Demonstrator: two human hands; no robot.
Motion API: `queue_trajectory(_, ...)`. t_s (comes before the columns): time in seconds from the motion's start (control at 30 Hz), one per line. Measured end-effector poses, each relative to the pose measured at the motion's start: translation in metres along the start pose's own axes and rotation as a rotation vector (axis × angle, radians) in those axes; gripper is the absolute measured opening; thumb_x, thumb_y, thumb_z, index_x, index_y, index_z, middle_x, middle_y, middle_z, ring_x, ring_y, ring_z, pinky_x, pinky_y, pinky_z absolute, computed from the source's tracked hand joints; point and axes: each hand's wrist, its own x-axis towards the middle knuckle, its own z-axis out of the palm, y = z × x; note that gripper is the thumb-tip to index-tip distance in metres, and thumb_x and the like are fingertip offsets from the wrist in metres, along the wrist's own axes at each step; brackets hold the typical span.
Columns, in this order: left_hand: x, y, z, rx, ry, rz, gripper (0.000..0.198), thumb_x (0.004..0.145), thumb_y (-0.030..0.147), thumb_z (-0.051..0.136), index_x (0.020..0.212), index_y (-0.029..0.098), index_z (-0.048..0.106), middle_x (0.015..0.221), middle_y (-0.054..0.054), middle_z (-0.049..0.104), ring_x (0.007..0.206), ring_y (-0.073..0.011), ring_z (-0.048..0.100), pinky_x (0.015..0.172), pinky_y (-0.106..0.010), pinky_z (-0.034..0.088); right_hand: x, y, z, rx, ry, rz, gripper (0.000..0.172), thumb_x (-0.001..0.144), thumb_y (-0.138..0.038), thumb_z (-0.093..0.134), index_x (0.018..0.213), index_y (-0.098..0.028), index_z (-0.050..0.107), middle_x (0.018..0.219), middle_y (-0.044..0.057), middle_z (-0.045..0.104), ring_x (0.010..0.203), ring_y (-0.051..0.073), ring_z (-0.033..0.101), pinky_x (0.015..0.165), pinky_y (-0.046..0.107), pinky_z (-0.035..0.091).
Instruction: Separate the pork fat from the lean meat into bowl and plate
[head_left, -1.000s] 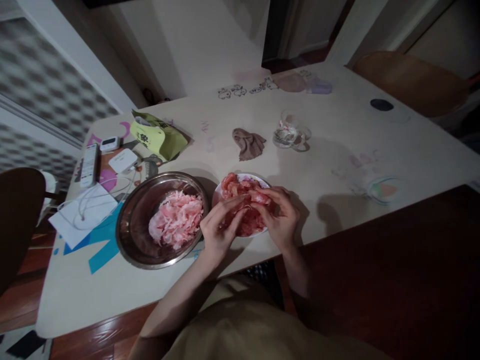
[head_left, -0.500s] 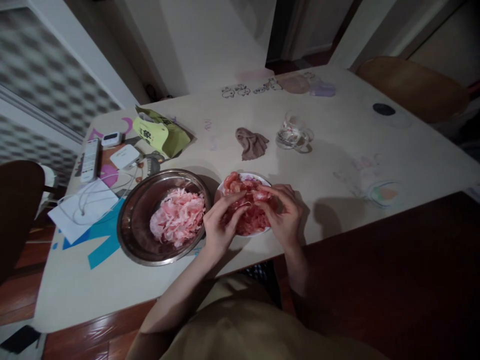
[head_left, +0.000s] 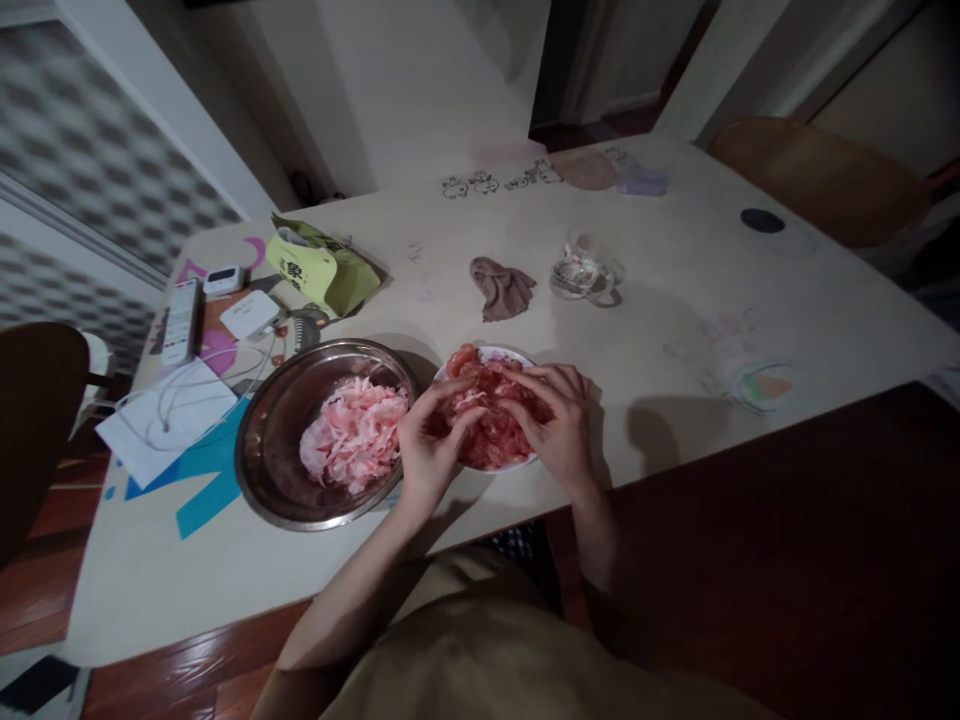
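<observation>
A small white plate (head_left: 520, 357) near the table's front edge is heaped with red fruit segments (head_left: 489, 440). Both hands hover over it. My left hand (head_left: 425, 445) and my right hand (head_left: 559, 425) pinch one red piece (head_left: 480, 395) between their fingertips, above the heap. Left of the plate stands a steel bowl (head_left: 277, 420) holding a mound of pale pink peeled membranes (head_left: 354, 434). The left wrist rests by the bowl's right rim.
Behind the plate lie a brown crumpled cloth (head_left: 501, 287) and a glass mug (head_left: 581, 268). A yellow-green bag (head_left: 322, 268), remote (head_left: 181, 320), white devices and cables sit at the left. Wooden chairs stand at the far right (head_left: 821, 175) and left (head_left: 34, 410).
Both hands have sunk a little lower onto the heap and drawn closer together, still working one red piece. The view shifted slightly.
</observation>
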Motion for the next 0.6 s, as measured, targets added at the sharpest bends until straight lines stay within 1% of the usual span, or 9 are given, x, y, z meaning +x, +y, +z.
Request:
queue_trajectory(0.07,0.001,0.0,0.0,-0.01,-0.005,-0.024,0.029,0.084,0.027,0.081,0.111,0.019,0.075,0.113,-0.01,0.077,0.105,-0.022,0.073,0.097,-0.034,0.057,0.0,0.0,0.0,-0.038,-0.025,-0.006,0.03,0.094,-0.036,0.069,0.124,-0.032,0.07,0.11,0.002,0.074,0.106,0.022,0.062,0.095,0.041,0.044)
queue_trajectory(0.17,0.001,0.003,-0.002,0.017,-0.034,0.011,0.029,0.087,0.027,0.077,0.115,0.021,0.074,0.116,-0.01,0.076,0.108,-0.0216,0.071,0.099,-0.036,0.056,0.0,0.001,-0.002,-0.042,-0.029,-0.033,0.033,0.095,-0.037,0.067,0.128,-0.032,0.067,0.114,0.003,0.074,0.109,0.023,0.062,0.096,0.043,0.044)
queue_trajectory(0.3,0.004,0.005,-0.006,0.089,-0.036,0.079,0.027,0.087,0.027,0.077,0.113,0.022,0.075,0.112,-0.008,0.075,0.106,-0.0205,0.069,0.097,-0.035,0.056,0.003,-0.005,-0.005,-0.014,0.042,-0.083,0.033,0.095,-0.031,0.068,0.128,-0.033,0.067,0.113,0.002,0.076,0.108,0.023,0.064,0.097,0.044,0.047)
queue_trajectory(0.37,0.004,0.005,-0.009,0.062,-0.043,0.047,0.029,0.087,0.029,0.078,0.115,0.021,0.074,0.112,-0.009,0.075,0.105,-0.0209,0.07,0.096,-0.035,0.057,0.005,-0.011,-0.006,0.009,0.082,-0.144,0.035,0.095,-0.025,0.068,0.128,-0.034,0.067,0.111,0.001,0.077,0.107,0.022,0.066,0.097,0.044,0.05)
queue_trajectory(0.47,0.004,0.007,-0.015,-0.041,-0.056,-0.038,0.034,0.085,0.03,0.08,0.115,0.018,0.07,0.112,-0.01,0.075,0.103,-0.0202,0.073,0.093,-0.031,0.059,0.01,-0.021,-0.004,0.045,0.095,-0.285,0.04,0.094,-0.018,0.067,0.13,-0.035,0.066,0.11,0.0,0.078,0.108,0.022,0.068,0.097,0.042,0.054)
queue_trajectory(0.53,0.004,0.011,-0.022,-0.06,-0.067,-0.047,0.031,0.084,0.03,0.081,0.11,0.017,0.07,0.109,-0.009,0.076,0.1,-0.0193,0.075,0.091,-0.028,0.06,0.014,-0.026,-0.001,0.04,0.091,-0.383,0.041,0.093,-0.017,0.068,0.129,-0.036,0.067,0.108,-0.001,0.078,0.108,0.021,0.069,0.096,0.042,0.056)
queue_trajectory(0.6,0.005,0.016,-0.032,-0.025,-0.086,-0.023,0.028,0.084,0.031,0.08,0.107,0.017,0.072,0.106,-0.009,0.078,0.097,-0.0189,0.075,0.087,-0.027,0.061,0.019,-0.031,0.001,0.016,0.082,-0.465,0.04,0.093,-0.016,0.068,0.128,-0.036,0.067,0.108,-0.001,0.079,0.108,0.02,0.069,0.096,0.041,0.055)
